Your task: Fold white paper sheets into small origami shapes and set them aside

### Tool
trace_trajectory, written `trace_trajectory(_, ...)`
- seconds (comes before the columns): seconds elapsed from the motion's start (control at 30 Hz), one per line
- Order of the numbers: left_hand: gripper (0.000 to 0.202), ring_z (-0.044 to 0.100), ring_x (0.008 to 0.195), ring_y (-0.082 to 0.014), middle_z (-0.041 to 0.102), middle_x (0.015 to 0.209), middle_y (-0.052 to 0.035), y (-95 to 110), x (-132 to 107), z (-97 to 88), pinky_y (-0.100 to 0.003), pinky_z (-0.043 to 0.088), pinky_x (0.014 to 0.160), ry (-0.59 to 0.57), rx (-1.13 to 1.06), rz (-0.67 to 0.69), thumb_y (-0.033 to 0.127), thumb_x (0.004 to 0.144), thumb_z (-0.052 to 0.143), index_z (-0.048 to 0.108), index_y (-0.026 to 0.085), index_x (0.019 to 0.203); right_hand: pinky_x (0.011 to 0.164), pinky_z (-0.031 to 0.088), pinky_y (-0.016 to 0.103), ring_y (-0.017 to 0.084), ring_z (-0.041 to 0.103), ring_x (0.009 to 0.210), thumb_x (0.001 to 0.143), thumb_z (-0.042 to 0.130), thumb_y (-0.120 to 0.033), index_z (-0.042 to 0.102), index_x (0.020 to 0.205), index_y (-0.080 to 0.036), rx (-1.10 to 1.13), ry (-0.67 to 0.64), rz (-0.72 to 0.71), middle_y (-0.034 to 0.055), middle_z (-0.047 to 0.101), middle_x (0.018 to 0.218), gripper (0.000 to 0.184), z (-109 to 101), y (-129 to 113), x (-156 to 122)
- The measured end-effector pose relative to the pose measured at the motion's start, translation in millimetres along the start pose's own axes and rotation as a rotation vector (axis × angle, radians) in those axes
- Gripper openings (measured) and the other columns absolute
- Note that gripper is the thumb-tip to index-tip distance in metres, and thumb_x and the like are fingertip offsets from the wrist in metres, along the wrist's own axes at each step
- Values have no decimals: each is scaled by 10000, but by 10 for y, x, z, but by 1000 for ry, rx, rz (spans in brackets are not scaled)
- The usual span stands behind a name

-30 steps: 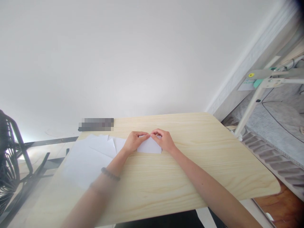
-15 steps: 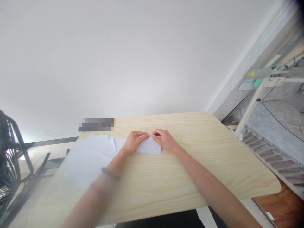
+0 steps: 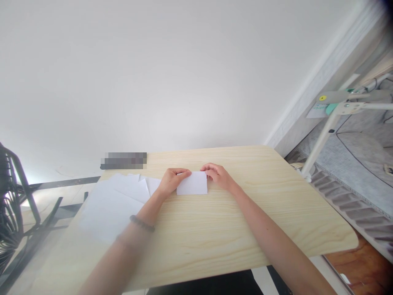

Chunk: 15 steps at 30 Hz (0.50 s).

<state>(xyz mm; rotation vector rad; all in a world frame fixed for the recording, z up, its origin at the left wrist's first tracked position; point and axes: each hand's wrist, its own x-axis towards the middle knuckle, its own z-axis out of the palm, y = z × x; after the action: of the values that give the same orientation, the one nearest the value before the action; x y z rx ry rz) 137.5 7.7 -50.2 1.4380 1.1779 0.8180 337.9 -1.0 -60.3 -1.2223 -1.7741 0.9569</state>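
Note:
A small white rectangle of paper [image 3: 192, 184], apparently folded, is between my hands above the light wooden table [image 3: 208, 237]. My left hand [image 3: 172, 180] grips its upper left corner, thumb on the front and fingers behind the top edge. At the upper right corner, my right hand [image 3: 218, 176] has its fingers curled around the paper's edge; the thumb is partly hidden behind it. Several loose white sheets [image 3: 107, 209] lie overlapping on the table, left of the paper and partly under my left forearm.
A blurred-out dark object [image 3: 123, 161] sits at the table's back left edge, by the white wall [image 3: 184, 73]. Left stands a black chair [image 3: 18, 196]. Beyond the table's right edge are a white metal frame [image 3: 319, 139] and a grey sofa [image 3: 365, 151].
My right hand has shifted right, from the middle of the paper's top edge to its upper right corner. The paper has risen slightly and now shows more of its face.

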Motion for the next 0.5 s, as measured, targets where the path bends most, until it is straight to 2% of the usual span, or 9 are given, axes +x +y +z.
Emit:
trace_trajectory(0.1, 367, 576, 676, -172, 672, 812, -51, 5, -7, 12, -236, 404, 557, -8, 15, 29, 455, 658, 595, 679, 138, 824, 582, 377, 222, 118, 522, 660, 790, 441, -346, 590, 793, -178, -84, 47, -62, 9, 607, 741, 225, 128, -70, -4)
trace_trajectory(0.23, 342, 579, 738, -186, 667, 835, -55, 30, -18, 24, -243, 422, 606, -16, 59, 94, 449, 666, 584, 669, 146, 798, 614, 380, 221, 119, 537, 688, 811, 421, -337, 593, 788, -185, -126, 63, -135, 9, 623, 760, 230, 242, -122, -8)
trace_trajectory(0.33, 321, 576, 762, -179, 659, 864, -63, 44, -15, 26, -244, 426, 641, -29, 65, 134, 429, 673, 582, 650, 143, 802, 631, 382, 218, 118, 545, 703, 819, 415, -322, 593, 789, -188, -137, 57, -164, 7, 628, 771, 225, 248, -125, -12)
trace_trajectory(0.5, 284, 554, 646, -142, 645, 751, -44, 51, -13, 21, -226, 406, 566, -70, 95, 111, 399, 695, 561, 625, 137, 783, 649, 381, 217, 114, 546, 708, 818, 424, -300, 592, 777, -189, -148, 42, -206, 2, 625, 767, 206, 204, -122, -28)
